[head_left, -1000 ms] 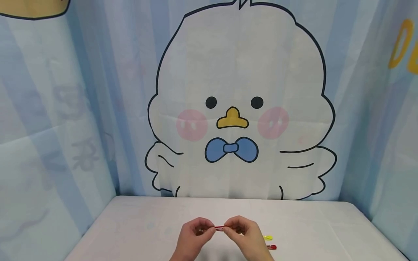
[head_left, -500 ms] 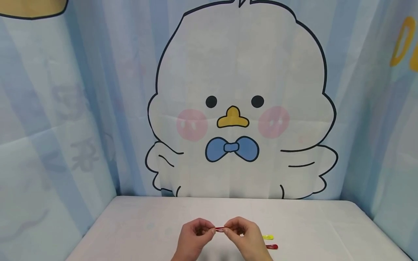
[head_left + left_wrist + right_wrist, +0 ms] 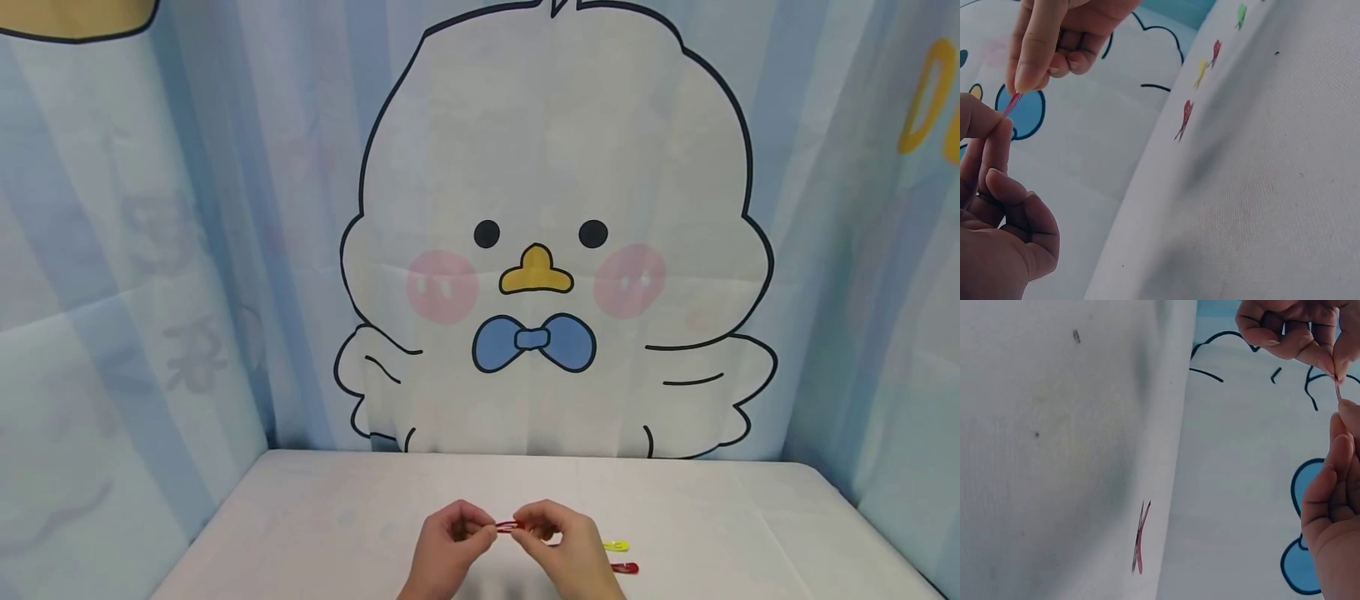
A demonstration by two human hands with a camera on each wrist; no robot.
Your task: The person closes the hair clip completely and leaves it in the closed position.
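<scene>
Between my two hands, just above the table, is a small red snap hair clip. My left hand pinches one end of it between thumb and index finger. At the other end, the thumb and fingertips of my right hand pinch it. Fingertips cover both ends, so only its middle shows. In the left wrist view, a red hair clip with spread prongs lies on the table, near a yellow hair clip, another red hair clip and a green hair clip.
The white table reaches back to a light-blue printed curtain with a cartoon bird on it. Curtains also hang along the left and right sides. My right hand partly hides the clips lying beside it in the head view.
Both hands keep their pinch on the red hair clip in nearly the same place. The right fingertips have shifted slightly on its end, and a little more of the clip shows.
</scene>
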